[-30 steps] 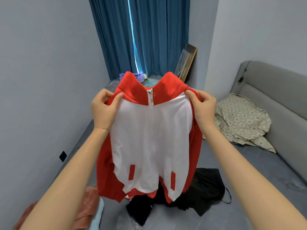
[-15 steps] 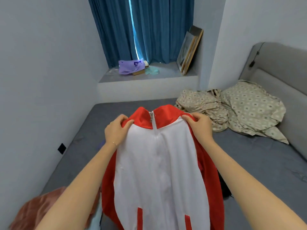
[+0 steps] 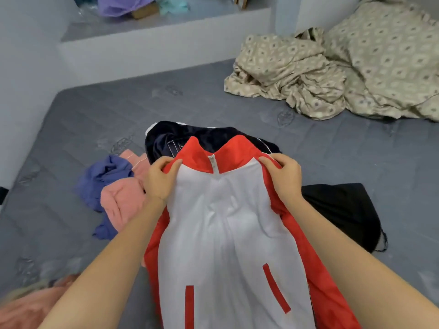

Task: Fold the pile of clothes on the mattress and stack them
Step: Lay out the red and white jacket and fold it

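Note:
A red and white zip jacket [image 3: 228, 233] is stretched front-up between my hands, low over the grey mattress [image 3: 356, 162]. My left hand [image 3: 161, 179] grips its left shoulder and my right hand [image 3: 282, 176] grips its right shoulder, fingers curled over the fabric. A dark navy garment [image 3: 190, 138] lies just beyond the collar. To the left lie a crumpled pink garment [image 3: 121, 198] and a blue one [image 3: 104, 172]. A black garment [image 3: 344, 210] lies at the right, partly under the jacket.
A beige patterned quilt [image 3: 332, 67] is bunched at the far right of the mattress. A raised grey ledge [image 3: 166, 39] runs along the far end with a purple cloth [image 3: 118, 5] on it. Another pink cloth [image 3: 31, 305] shows at the bottom left.
The jacket came down from held high in the air to low over the mattress, and my view tilted downward. Both hands kept their hold on the shoulders.

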A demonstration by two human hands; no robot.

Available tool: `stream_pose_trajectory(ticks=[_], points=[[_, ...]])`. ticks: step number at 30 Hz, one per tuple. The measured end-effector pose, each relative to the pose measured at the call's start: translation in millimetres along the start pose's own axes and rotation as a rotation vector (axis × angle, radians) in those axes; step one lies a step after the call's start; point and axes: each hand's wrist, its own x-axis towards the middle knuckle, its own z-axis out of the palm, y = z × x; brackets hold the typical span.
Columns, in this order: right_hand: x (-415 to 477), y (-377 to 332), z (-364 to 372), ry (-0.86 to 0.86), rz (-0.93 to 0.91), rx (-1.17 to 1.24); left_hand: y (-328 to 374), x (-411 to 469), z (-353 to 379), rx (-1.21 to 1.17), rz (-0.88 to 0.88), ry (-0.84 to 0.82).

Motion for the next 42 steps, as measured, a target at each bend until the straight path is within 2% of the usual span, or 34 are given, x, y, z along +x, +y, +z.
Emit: stream_pose_trajectory(ticks=[9,13,16,19,22,25,32,37,42], points=[[99.5,81.4,65.8,-0.058,-0.084,-0.093,-91.7,58.5,76.0,0.027,0.009,0.057],[119.9,111.3,88.4,-0.133,-0.049,-0.128,-129.4,72.1,97.5,0.244,0.023,0.050],[115.6,130.2,88.6,-0.157,0.009,-0.156,-126.5,62.3,101.6,0.329,0.000,0.087],[102.7,130.2,72.2,-0.109,0.015,-0.243,-98.2,42.1,101.5,0.378,0.179,0.118],[75.3,125.3,50.8,-0.087,-0.035,-0.365,-63.4,7.9,113.5,0.447,0.379,-0.034],[37.4,127.4,23.8,-0.128,-0.039,-0.562,-38.6,-35.8,130.2,0.615,0.512,-0.236],[-60.3,164.5,-48.0,-0.216,-0.018,-0.836,-6.5,-137.3,164.5,0.696,0.523,-0.431],[-126.0,198.0,-84.7,-0.248,0.127,-0.861,6.6,-184.9,187.8,0.767,0.653,-0.542],[-163.8,231.0,-118.8,-0.131,0.316,-0.770,12.1,-206.5,216.5,0.788,0.766,-0.617]])
